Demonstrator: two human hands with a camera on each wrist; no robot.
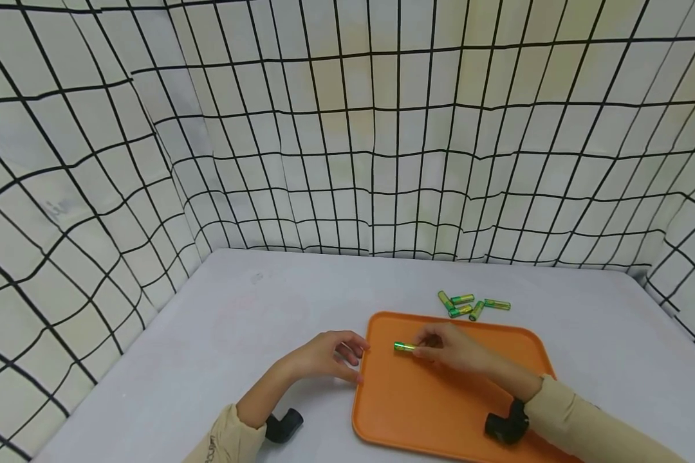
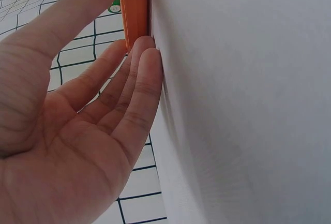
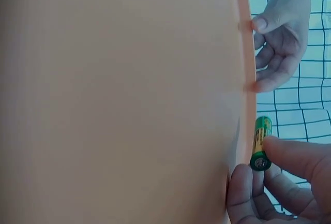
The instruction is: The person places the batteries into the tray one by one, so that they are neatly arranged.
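Over the left part of the orange tray (image 1: 428, 399), my right hand (image 1: 454, 348) pinches a green and yellow battery (image 1: 404, 346) between thumb and fingers. In the right wrist view that battery (image 3: 261, 144) has one round end towards the camera. My left hand (image 1: 333, 357) touches the tray's left edge with its thumb and fingertips, the fingers gently bent and not wrapped round it. The left wrist view shows the left palm (image 2: 77, 146) facing the camera beside the tray's side (image 2: 135, 12). Several like batteries (image 1: 462, 310) lie in a loose group just past the tray's far edge.
The tray lies on a white-covered table (image 1: 255, 302). Black camera mounts (image 1: 285, 426) sit at both wrists, the right one (image 1: 506, 424) over the tray. A white wall with black grid lines (image 1: 382, 128) stands behind the table and on both sides.
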